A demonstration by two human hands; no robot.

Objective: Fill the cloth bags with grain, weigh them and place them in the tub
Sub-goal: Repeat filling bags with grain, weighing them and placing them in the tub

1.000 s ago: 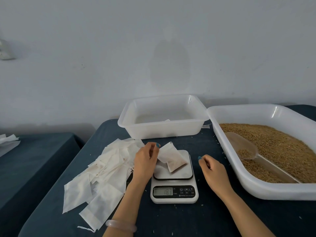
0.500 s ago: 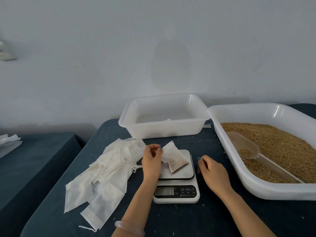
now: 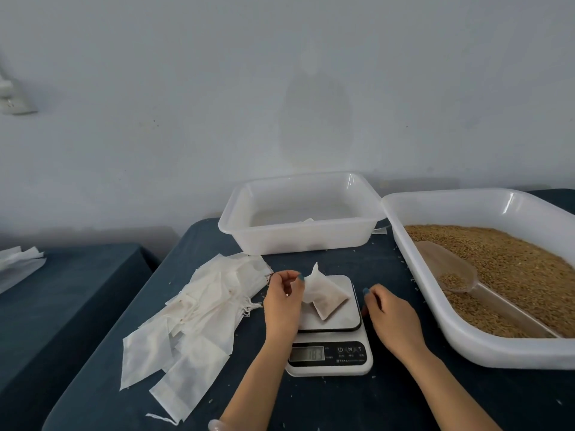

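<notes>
Nearest, at 6 o'clock: a table (image 3: 311, 405) under dark blue cloth, crossed by two bare forearms, with a pale bracelet (image 3: 217, 426) on the left wrist. Next: a white digital scale (image 3: 329, 357), display lit, figures too small to read surely. On its platform: one filled cloth bag (image 3: 328, 301). Its grain-heavy base rests on the plate toward 5 o'clock and its slack neck is raised toward 11 o'clock, so the long axis runs 11 to 5. Left hand (image 3: 283, 301): at the bag's 9 o'clock, fingers curled, thumb and fingertip pinching the neck narrowly. Right hand (image 3: 390, 315): on the table at the scale's 3 o'clock, just beside the platform and apart from the bag, fingers loosely curled, nothing seen in them. At the scale's 9 o'clock: a spread heap of empty cloth bags (image 3: 193, 318). At 2 to 3 o'clock: a large grain tub (image 3: 466, 349) holding grain (image 3: 513, 269), with a translucent scoop (image 3: 448, 269) lying in it. At 12 o'clock, beyond the bag's neck: the receiving tub (image 3: 298, 241), its contents mostly hidden by its near wall. Judgement: weighing is in hand, the left hand is the nearer, and the carry would run from the pinch toward 12 o'clock over that near wall.
</notes>
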